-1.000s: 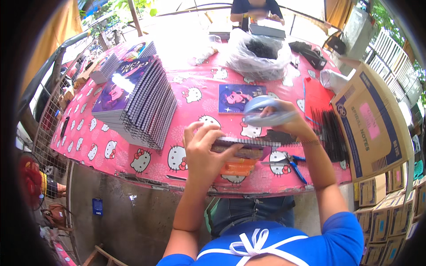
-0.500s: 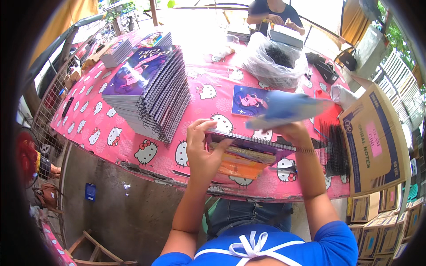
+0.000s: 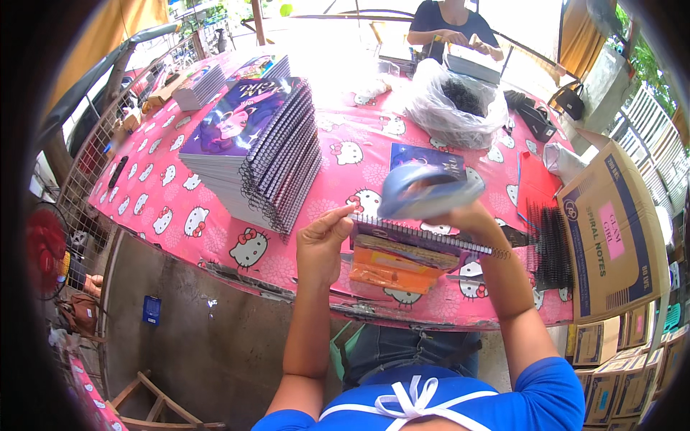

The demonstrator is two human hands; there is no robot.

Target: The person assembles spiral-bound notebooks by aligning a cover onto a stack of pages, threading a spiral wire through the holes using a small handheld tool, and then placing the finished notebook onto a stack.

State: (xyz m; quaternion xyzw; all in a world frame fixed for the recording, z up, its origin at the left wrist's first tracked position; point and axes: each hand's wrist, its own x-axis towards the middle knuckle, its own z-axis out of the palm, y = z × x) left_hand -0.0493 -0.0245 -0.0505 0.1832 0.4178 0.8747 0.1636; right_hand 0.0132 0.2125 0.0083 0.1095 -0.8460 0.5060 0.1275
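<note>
On the table edge in front of me, a spiral notebook (image 3: 402, 231) with a dark purple cover rests with its black coil along the top. The coil's loose end sticks out past the right side. My left hand (image 3: 321, 244) is at the notebook's left end, thumb and fingers pinched together; what they hold is too small to make out. My right hand (image 3: 463, 217), above the notebook's right half, grips a blue-and-grey object (image 3: 431, 192) smeared by motion; its kind is unclear. Against the notebook's near side lies an orange plastic-wrapped pack (image 3: 392, 271). Beyond lies a purple notebook cover (image 3: 424, 158), partly hidden.
A tall stack of spiral notebooks (image 3: 244, 136) stands left. Black coils (image 3: 552, 248) lie beside a cardboard box (image 3: 614, 230) at the right. A plastic bag of black coils (image 3: 456, 108) sits farther back, near another person (image 3: 453, 32). A pink patterned cloth (image 3: 162, 179) covers the table.
My left hand has shifted from gripping the notebook's left side to a pinch at its upper left end. The blue-and-grey object in my right hand has swung left and turned.
</note>
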